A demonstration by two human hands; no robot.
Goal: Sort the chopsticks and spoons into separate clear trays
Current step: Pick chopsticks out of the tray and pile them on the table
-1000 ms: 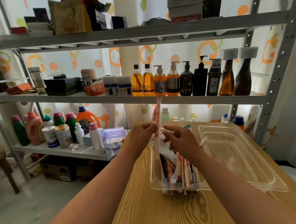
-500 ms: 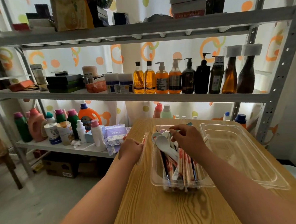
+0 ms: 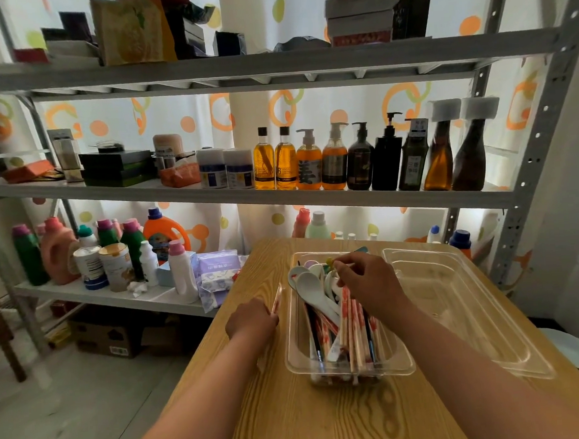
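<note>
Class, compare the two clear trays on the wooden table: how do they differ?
The narrow tray holds mixed spoons and chopsticks; the wide tray looks empty. The narrow tray looks deeper; the wide tray is shallower and lies to its right. Both are clear plastic, resting on the table.

White spoons (image 3: 315,291); red-print chopsticks (image 3: 351,317); yellow wood-grain table (image 3: 329,422); curtain (image 3: 189,123) w/ orange dots.

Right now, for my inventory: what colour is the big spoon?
The big spoon is white; head view.
</note>
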